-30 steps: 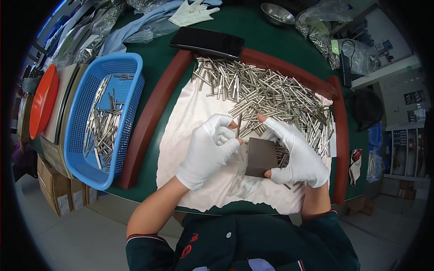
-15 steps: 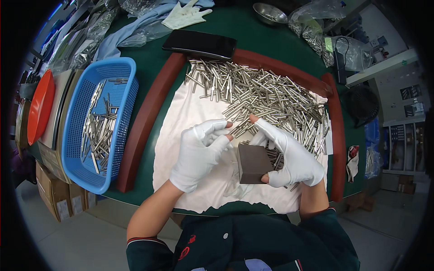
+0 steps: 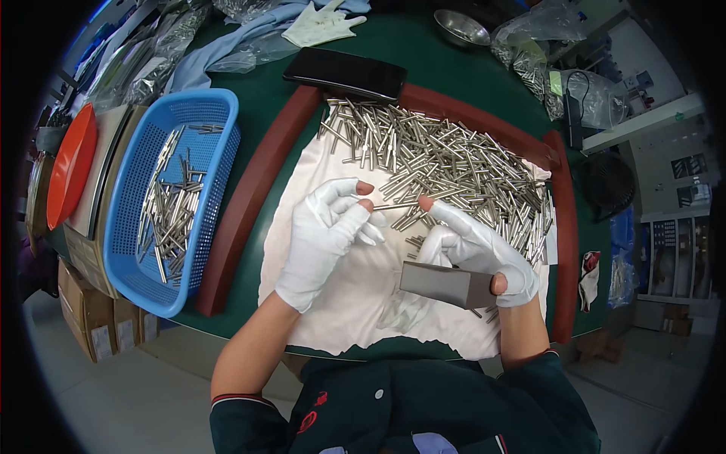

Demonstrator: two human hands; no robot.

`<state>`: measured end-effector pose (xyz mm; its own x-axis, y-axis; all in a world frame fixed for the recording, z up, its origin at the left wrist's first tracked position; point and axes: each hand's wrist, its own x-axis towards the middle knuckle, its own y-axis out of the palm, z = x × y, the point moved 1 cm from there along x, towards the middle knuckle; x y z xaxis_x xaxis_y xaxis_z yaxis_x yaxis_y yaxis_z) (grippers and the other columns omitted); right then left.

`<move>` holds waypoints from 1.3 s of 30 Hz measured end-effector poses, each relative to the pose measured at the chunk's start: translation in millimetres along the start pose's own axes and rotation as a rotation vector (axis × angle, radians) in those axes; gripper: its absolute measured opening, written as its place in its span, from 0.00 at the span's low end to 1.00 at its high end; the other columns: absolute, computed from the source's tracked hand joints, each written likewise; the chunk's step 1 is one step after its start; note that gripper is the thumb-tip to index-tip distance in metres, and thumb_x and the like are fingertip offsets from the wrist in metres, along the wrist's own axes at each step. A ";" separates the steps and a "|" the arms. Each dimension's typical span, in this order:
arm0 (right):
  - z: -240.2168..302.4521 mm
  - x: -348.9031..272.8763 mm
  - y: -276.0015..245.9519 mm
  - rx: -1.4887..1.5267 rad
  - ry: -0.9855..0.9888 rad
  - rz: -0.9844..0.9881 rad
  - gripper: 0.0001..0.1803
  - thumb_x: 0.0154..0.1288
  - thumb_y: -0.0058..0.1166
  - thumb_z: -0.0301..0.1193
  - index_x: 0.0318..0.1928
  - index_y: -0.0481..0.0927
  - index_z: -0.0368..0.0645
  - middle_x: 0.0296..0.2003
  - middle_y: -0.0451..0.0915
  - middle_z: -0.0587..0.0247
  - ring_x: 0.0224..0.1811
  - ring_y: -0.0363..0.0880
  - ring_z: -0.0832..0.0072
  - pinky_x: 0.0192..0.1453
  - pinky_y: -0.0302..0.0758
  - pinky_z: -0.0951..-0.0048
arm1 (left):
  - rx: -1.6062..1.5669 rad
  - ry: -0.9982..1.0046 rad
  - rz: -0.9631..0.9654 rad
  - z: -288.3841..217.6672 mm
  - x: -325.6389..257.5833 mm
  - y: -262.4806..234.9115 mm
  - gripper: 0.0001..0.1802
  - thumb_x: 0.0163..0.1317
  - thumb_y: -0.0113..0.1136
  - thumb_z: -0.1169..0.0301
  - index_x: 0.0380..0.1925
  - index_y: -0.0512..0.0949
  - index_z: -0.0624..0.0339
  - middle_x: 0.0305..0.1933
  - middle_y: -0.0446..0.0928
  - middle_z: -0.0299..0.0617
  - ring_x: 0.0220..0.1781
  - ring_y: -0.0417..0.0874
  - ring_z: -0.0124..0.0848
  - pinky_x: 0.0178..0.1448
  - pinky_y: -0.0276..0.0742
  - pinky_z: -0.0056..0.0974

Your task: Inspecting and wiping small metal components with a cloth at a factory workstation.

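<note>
My left hand (image 3: pixel 321 240), in a white glove with bare fingertips, pinches one end of a slim metal pin (image 3: pixel 398 206). The pin lies level, its other end at the outstretched index fingertip of my right hand (image 3: pixel 493 256). That hand, gloved the same way, grips a dark grey-brown rectangular block (image 3: pixel 442 283) between its thumb and curled fingers. Whether the block is solid or hollow I cannot tell. Beyond both hands spreads a large pile of similar metal pins (image 3: pixel 461 155) on a pale cloth (image 3: pixel 333 325).
Red-brown rails (image 3: pixel 253 200) border the cloth on three sides. On the left stands a blue plastic basket (image 3: pixel 234 144) with loose pins inside. A black phone-like slab (image 3: pixel 344 72) rests on the far rail. Behind it lie a spare glove (image 3: pixel 324 24) and a metal bowl (image 3: pixel 461 29).
The block has tilted in my right hand, hiding the pins behind it. My left hand has moved slightly up and left; a pin now spans between the two hands.
</note>
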<state>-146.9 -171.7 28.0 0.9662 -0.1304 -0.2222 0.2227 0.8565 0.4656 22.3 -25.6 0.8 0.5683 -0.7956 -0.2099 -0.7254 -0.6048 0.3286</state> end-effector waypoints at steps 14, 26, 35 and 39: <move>-1.3 7.5 5.1 0.142 0.062 0.103 0.67 0.40 0.71 0.56 0.73 0.47 0.36 0.45 0.77 0.57 0.50 0.76 0.71 0.57 0.67 0.74 | -0.098 0.033 -0.045 -0.5 10.4 -0.2 0.14 0.70 0.54 0.67 0.44 0.73 0.70 0.34 0.82 0.50 0.31 0.85 0.31 0.37 0.80 0.31; -18.5 -4.2 19.3 0.513 0.154 -0.064 0.71 0.35 0.73 0.49 0.74 0.42 0.40 0.51 0.78 0.50 0.53 0.79 0.61 0.61 0.73 0.64 | -0.007 0.145 -0.124 15.7 1.2 1.0 0.17 0.72 0.51 0.64 0.45 0.73 0.71 0.35 0.80 0.48 0.29 0.84 0.31 0.34 0.80 0.31; -15.3 5.0 26.0 0.567 0.149 -0.081 0.71 0.38 0.75 0.52 0.74 0.42 0.41 0.55 0.76 0.52 0.57 0.77 0.63 0.64 0.70 0.64 | -0.049 0.142 -0.128 14.8 6.1 6.9 0.18 0.73 0.48 0.63 0.51 0.71 0.69 0.36 0.81 0.49 0.34 0.86 0.36 0.38 0.83 0.35; -10.8 7.3 30.2 0.569 0.159 -0.086 0.70 0.37 0.75 0.51 0.74 0.42 0.41 0.55 0.76 0.52 0.57 0.77 0.63 0.64 0.71 0.64 | -0.025 0.162 -0.081 14.6 5.2 6.8 0.20 0.74 0.45 0.63 0.54 0.69 0.71 0.38 0.80 0.49 0.35 0.86 0.36 0.39 0.83 0.34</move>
<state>-134.5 -141.4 31.2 0.9201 -0.0731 -0.3849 0.3763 0.4384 0.8162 14.7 -34.3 -11.5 0.6813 -0.7270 -0.0858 -0.6659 -0.6641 0.3400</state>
